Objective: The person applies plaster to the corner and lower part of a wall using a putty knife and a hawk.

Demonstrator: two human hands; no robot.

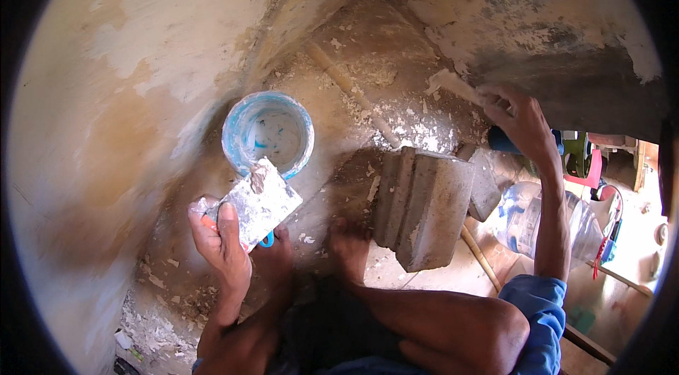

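My left hand (221, 237) is closed round the near edge of a flat rectangular plate (265, 212), thumb on top. White paste coats the plate, a thicker lump sits at its far corner, and a bit of orange shows by the fingers. Just beyond it stands a round blue bucket (309, 138), its inside smeared with white. My right hand (520, 117) is stretched out to the far right, closed on a putty knife (455, 85). The knife's pale blade points left, close to the stained wall (523, 21); blur hides whether it touches.
A patchy wall (106, 127) rises on the left. Grey concrete blocks (431, 212) lie right of my bare feet (348, 248). A pole (353, 92) lies beyond the bucket. At right are a large clear plastic bottle (520, 219) and a pink object (590, 170). White flakes litter the floor.
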